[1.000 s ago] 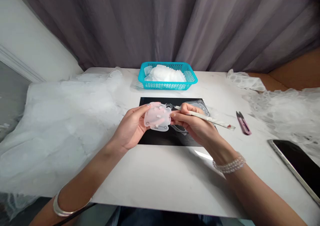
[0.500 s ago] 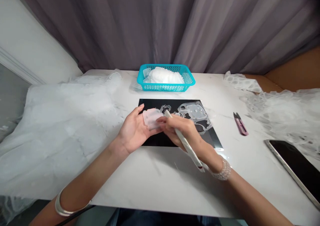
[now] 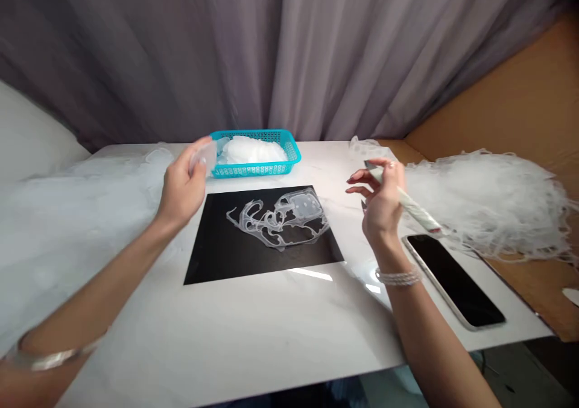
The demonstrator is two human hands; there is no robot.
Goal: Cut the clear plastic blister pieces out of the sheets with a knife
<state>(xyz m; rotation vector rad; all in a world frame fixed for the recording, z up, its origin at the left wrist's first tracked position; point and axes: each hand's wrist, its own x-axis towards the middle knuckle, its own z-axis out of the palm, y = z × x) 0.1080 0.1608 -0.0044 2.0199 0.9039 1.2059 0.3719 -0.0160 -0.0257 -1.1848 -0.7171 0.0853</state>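
Note:
My left hand [image 3: 183,182] is raised at the left edge of the blue basket [image 3: 253,170], its thumb and fingers closed on a thin translucent sheet piece [image 3: 207,158]. To the right of the black mat, my right hand [image 3: 382,200] grips a slim white-handled tool [image 3: 418,210] with a grey tip, tilted across the palm; its exact kind is unclear. Some of that hand's fingers stretch out to the left. A cut-out translucent sheet frame [image 3: 280,242] with curly openings lies on the black mat [image 3: 212,257]. White translucent pieces [image 3: 253,150] are heaped in the basket.
A big pile of translucent sheets [image 3: 90,215] covers the left side. Lacy white offcuts [image 3: 488,203] are heaped at the right, against cardboard [image 3: 506,88]. The phone [image 3: 452,281] lies near the right edge. Small snips [image 3: 363,205] are mostly hidden behind my right hand.
My hands have parted: the left carried the thin piece up and left to the basket, and the right moved right with the tool. The view has turned right.

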